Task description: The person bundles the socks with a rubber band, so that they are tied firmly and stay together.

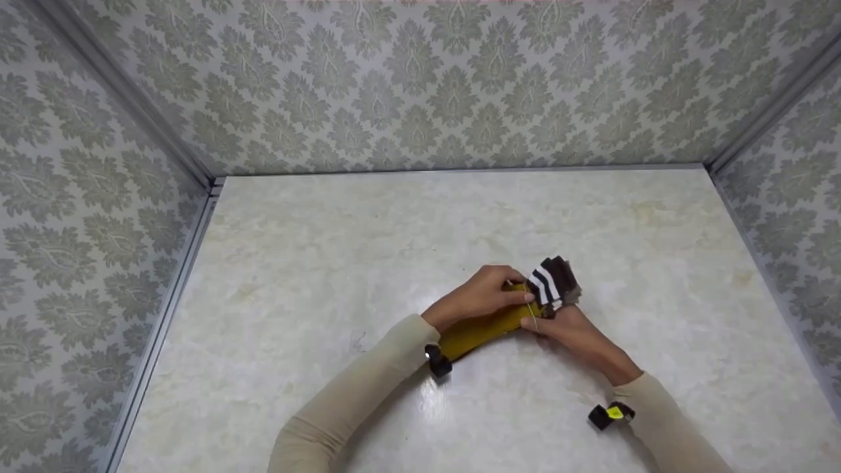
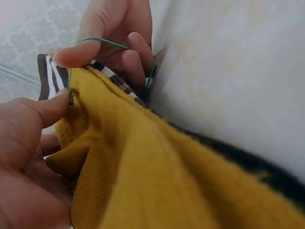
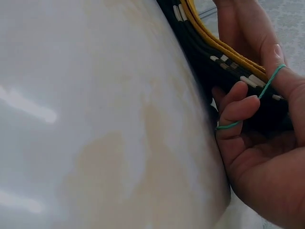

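Observation:
A long folded yellow cloth point(image 1: 479, 334) lies slantwise on the table, its far end showing dark brown and white stripes point(image 1: 550, 282). My left hand point(image 1: 483, 292) grips the yellow part just below the stripes, fingers under the folds. In the left wrist view its thumb presses a thin green string point(image 2: 107, 41) against the cloth. Across the bundle, my right hand point(image 1: 578, 334) holds that string, thumb on the cloth's upper edge and fingers curled at its side. The right wrist view shows the string point(image 3: 271, 81) passing by the thumb and round the curled fingers, with stacked yellow and dark layers behind.
The pale marbled table point(image 1: 328, 243) extends around both hands. Patterned wall panels point(image 1: 407, 79) stand at the back and sides, with metal rails point(image 1: 158, 289) along the edges. A small black wrist camera point(image 1: 439, 361) sits by the left cuff, another point(image 1: 603, 416) by the right.

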### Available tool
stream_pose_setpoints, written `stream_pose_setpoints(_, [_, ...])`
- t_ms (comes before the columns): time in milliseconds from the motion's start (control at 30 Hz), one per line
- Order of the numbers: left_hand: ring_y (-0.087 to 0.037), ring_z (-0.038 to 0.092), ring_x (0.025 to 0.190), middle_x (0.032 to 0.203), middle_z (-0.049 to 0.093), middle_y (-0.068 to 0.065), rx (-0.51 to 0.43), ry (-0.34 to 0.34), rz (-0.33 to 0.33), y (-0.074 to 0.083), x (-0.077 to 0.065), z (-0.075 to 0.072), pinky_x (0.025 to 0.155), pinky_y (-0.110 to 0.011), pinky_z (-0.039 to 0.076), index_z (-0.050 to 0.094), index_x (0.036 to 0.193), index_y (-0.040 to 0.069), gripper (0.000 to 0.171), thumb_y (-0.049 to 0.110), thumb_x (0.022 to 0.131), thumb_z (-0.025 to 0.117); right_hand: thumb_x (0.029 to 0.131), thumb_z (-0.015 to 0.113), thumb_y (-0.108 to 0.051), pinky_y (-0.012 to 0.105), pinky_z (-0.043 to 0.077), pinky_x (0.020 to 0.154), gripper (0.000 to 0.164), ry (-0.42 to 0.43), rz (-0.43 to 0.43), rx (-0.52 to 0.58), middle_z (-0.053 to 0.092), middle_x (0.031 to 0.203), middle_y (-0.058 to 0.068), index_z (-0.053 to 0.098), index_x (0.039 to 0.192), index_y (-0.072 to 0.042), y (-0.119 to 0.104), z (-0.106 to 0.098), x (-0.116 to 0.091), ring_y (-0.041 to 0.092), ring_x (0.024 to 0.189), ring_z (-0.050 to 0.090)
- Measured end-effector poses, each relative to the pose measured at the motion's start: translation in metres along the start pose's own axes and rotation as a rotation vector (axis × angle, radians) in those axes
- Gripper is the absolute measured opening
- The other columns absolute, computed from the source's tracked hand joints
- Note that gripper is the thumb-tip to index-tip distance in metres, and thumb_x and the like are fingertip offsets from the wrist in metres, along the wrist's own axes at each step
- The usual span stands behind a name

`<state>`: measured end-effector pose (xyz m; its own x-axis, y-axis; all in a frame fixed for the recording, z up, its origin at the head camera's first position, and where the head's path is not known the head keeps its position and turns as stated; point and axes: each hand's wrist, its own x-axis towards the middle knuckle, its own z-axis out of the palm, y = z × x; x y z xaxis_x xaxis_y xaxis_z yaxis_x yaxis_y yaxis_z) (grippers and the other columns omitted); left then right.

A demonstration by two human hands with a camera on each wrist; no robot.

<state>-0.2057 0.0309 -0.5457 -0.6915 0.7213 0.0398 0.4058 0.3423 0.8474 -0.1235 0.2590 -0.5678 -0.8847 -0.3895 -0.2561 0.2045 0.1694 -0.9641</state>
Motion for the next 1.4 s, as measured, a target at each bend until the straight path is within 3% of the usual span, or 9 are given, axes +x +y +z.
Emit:
stream_pose_setpoints(100, [-0.006,0.056,0.089,0.098,0.069,0.002,0.001,-0.004,-0.022,-0.001,0.000,0.000,0.079,-0.021,0.044,0.078,0.108,0.008,0.019,0.027,0.107,0.076,0.109,0.074,-0.024,0.027,0.048,0.071,0.052,0.008,0.001,-0.005,0.055,0.083,0.004,0.047,0.147,-0.002,0.001,0.000,-0.001,0.018,0.073,0.052])
stream_pose_setpoints(267, [-0.010,0.066,0.102,0.115,0.077,-0.001,-0.021,0.030,-0.062,-0.003,0.000,0.003,0.087,-0.022,0.053,0.080,0.122,0.008,0.024,0.022,0.103,0.080,0.108,0.075,-0.019,0.026,0.050,0.070,0.084,0.022,-0.038,-0.017,0.064,0.117,0.008,0.022,0.172,-0.011,0.003,-0.001,0.001,0.017,0.073,0.055])
stream_pose_setpoints(533, [-0.007,0.063,0.099,0.111,0.077,0.004,-0.058,0.057,-0.081,-0.001,0.001,0.007,0.088,-0.022,0.051,0.083,0.118,0.010,0.026,0.029,0.102,0.081,0.106,0.077,-0.017,0.025,0.049,0.068,0.078,0.039,-0.076,-0.050,0.061,0.121,0.013,0.031,0.167,-0.007,0.002,-0.003,0.001,0.016,0.072,0.055])
stream_pose_setpoints(667, [-0.004,0.058,0.088,0.098,0.074,0.007,-0.063,0.084,-0.050,-0.004,0.001,0.009,0.080,-0.021,0.047,0.083,0.107,0.010,0.018,0.027,0.102,0.082,0.103,0.081,-0.018,0.019,0.053,0.083,0.097,0.050,-0.101,-0.092,0.063,0.139,0.024,0.017,0.176,-0.013,0.001,-0.002,0.001,0.006,0.092,0.067])
stream_pose_setpoints(767, [-0.005,0.051,0.076,0.082,0.064,0.007,-0.043,0.112,-0.022,-0.007,0.001,0.010,0.071,-0.021,0.041,0.078,0.093,0.009,0.017,0.022,0.104,0.080,0.104,0.080,-0.018,0.022,0.060,0.078,0.084,-0.002,-0.094,-0.079,0.070,0.132,0.034,0.031,0.171,-0.006,0.001,-0.004,0.000,0.007,0.091,0.075])
stream_pose_setpoints(867, [-0.007,0.043,0.067,0.071,0.050,0.005,-0.019,0.147,-0.020,-0.009,0.001,0.010,0.066,-0.022,0.035,0.070,0.083,0.010,0.026,0.021,0.105,0.078,0.110,0.070,-0.014,0.030,0.062,0.061,0.032,-0.151,-0.079,-0.056,0.076,0.097,0.036,0.070,0.131,0.010,0.002,-0.007,-0.002,0.021,0.068,0.076])
stream_pose_setpoints(967, [-0.007,0.041,0.065,0.068,0.046,0.007,-0.008,0.179,-0.034,-0.011,0.001,0.009,0.064,-0.022,0.033,0.070,0.080,0.012,0.027,0.020,0.104,0.079,0.114,0.061,-0.009,0.028,0.063,0.069,0.029,-0.317,-0.096,-0.058,0.078,0.100,0.032,0.079,0.108,0.013,0.004,-0.008,-0.006,0.020,0.078,0.079])
stream_pose_setpoints(1167, [-0.006,0.042,0.063,0.066,0.045,0.007,-0.012,0.208,-0.053,-0.012,0.000,0.008,0.063,-0.022,0.034,0.068,0.077,0.012,0.030,0.020,0.104,0.079,0.105,0.070,0.003,0.026,0.061,0.090,0.028,-0.396,-0.304,-0.093,0.080,0.113,0.025,0.074,0.131,0.012,0.009,0.007,-0.016,0.018,0.102,0.080])
stream_pose_setpoints(1400, [-0.005,0.044,0.063,0.067,0.049,0.007,-0.015,0.207,-0.051,-0.012,0.000,0.005,0.062,-0.022,0.036,0.070,0.080,0.011,0.027,0.020,0.104,0.079,0.091,0.076,0.020,0.030,0.057,0.104,0.031,-0.307,-0.681,-0.149,0.081,0.113,0.022,0.080,0.119,0.009,0.012,0.026,-0.017,0.030,0.113,0.077])
